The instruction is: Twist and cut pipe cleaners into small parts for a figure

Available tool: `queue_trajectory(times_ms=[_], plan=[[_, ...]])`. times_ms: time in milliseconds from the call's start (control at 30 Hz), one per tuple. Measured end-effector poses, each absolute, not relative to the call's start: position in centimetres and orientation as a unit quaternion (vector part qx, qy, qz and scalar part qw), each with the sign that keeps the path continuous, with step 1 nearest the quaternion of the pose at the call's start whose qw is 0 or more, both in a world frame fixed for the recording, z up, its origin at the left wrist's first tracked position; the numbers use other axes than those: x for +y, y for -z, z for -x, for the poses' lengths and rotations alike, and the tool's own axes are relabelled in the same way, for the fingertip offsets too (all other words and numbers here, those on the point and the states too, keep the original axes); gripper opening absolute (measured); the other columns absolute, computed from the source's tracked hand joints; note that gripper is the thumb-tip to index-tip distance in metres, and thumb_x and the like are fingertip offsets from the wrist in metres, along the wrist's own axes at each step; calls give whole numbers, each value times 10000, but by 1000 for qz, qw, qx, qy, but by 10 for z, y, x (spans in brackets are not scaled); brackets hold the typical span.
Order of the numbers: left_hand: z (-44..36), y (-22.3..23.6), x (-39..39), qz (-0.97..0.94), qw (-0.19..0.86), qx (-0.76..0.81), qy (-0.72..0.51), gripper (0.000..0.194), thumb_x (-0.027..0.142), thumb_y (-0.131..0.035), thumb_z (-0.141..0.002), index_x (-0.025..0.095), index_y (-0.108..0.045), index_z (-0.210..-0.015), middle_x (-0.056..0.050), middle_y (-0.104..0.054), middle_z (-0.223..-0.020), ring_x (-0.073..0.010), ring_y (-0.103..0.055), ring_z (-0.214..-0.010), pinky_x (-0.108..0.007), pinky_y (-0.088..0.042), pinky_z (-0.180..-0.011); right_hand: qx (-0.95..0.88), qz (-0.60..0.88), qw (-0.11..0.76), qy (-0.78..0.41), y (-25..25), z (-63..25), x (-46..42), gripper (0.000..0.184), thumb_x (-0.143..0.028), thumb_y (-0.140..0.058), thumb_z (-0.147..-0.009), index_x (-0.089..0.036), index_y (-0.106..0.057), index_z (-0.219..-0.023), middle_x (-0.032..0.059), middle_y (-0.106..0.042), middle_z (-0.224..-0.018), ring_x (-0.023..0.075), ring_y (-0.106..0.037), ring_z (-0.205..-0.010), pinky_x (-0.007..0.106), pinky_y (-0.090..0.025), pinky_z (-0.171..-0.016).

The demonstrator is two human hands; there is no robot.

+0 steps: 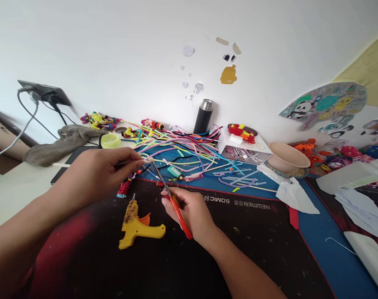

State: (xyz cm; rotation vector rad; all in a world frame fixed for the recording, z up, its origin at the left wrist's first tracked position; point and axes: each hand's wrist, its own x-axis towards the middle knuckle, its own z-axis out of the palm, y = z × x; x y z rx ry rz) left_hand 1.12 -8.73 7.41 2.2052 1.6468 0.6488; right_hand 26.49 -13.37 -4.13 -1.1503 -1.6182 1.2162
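In my right hand (190,211) is a pair of scissors (176,209) with orange-red handles, its metal blades pointing up and left. My left hand (106,172) is closed in a pinch on a small pale piece (149,160), which sits at the scissors' tips. The piece is too small to tell its exact kind. Below the hands a yellow hot glue gun (136,226) with an orange trigger lies on the black mat (195,261). Just beyond the left hand, a red glittery figure (123,189) is partly hidden by it.
Many coloured pipe cleaners (189,145) spread across the back of the desk. Behind them stands a black thermos (203,116). To the right are a white box (245,145), a beige bowl (288,155) and crumpled tissue (296,195). A grey plush (62,143) lies at the left.
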Motion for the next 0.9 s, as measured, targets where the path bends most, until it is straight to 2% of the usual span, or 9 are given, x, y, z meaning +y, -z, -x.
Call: queue_trajectory(times_ms=[167, 267, 433, 633, 800, 900], plan=[[-28, -91, -74, -818, 16, 532, -217, 361, 486, -506, -969, 271, -780, -876, -48, -811, -844, -250, -698, -733, -329, -397, -672, -667, 452, 362, -468, 40, -267, -133, 271, -353, -755, -943, -217, -837, -1162, 26, -827, -917, 182, -736, -768, 264, -574, -731], [-40, -91, -63, -860, -9, 482, -164, 329, 432, -509, -967, 269, -759, -831, -58, -810, -848, -257, -703, -755, -331, -389, -670, -686, 458, 348, -446, 38, -269, -131, 274, -349, -743, -950, -223, -837, -1174, 26, -821, -902, 179, -726, -762, 264, -563, -733], [-55, -83, -50, -877, -11, 464, -122, 296, 421, -552, -988, 258, -773, -877, -63, -797, -868, -248, -700, -783, -322, -415, -690, -706, 462, 335, -420, 34, -270, -131, 246, -356, -729, -963, -208, -835, -1129, 17, -797, -852, 152, -663, -685, 257, -527, -697], [-60, -93, -35, -864, 101, 474, -138, 274, 415, -576, -964, 265, -804, -941, 8, -781, -781, -186, -663, -695, -273, -423, -671, -705, 472, 335, -409, 30, -269, -131, 256, -385, -709, -977, -205, -835, -1109, 1, -745, -765, 142, -602, -631, 245, -465, -619], [-63, -95, -5, -884, 190, 418, -88, 231, 342, -592, -931, 251, -804, -923, 25, -770, -788, -150, -636, -680, -245, -420, -648, -701, 461, 349, -417, 34, -271, -130, 284, -380, -738, -958, -214, -834, -1168, 30, -816, -906, 175, -693, -719, 273, -545, -727], [-56, -79, 18, -874, 296, 381, -54, 228, 403, -661, -907, 215, -790, -920, 28, -690, -729, -140, -576, -655, -238, -412, -634, -676, 465, 360, -444, 39, -271, -130, 311, -395, -755, -950, -212, -836, -1188, 28, -820, -911, 183, -714, -745, 273, -558, -722]])
